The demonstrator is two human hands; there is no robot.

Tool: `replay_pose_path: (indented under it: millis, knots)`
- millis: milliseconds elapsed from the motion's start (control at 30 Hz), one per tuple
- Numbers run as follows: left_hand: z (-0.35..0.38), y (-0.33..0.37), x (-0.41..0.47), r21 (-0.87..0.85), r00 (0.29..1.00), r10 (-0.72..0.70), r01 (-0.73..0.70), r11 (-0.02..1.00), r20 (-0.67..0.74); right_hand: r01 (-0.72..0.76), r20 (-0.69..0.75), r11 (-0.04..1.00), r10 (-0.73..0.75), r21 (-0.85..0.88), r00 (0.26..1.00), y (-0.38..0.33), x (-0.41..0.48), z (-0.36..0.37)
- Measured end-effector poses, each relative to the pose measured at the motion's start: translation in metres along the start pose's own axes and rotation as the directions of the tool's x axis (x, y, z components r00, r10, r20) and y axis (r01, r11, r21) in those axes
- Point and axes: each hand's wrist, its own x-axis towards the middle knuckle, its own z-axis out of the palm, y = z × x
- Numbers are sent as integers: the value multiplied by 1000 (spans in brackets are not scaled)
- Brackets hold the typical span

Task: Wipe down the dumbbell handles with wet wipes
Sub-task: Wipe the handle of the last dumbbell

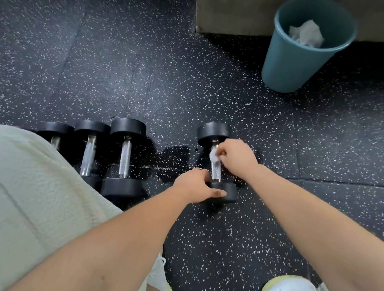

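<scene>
Just right of centre on the floor, grips the near end of the dumbbell with the left hand, probably to stop it rolling, and pinches a wet wipe round its handle with the right hand.

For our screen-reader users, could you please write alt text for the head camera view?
The person's right hand presses a white wet wipe to the chrome handle of a black dumbbell on the speckled floor, while the left hand grips its near end. To the left lie three more dumbbells in a row; a teal bin holding crumpled white paper stands beyond.
</scene>
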Motion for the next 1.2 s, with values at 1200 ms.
replay_pose_path:
  millis: [1200]
  knots:
    - [-3,-11,4,-57,998,-54,54,997,-15,-49,-102,999,51,20,993,-18,11,6]
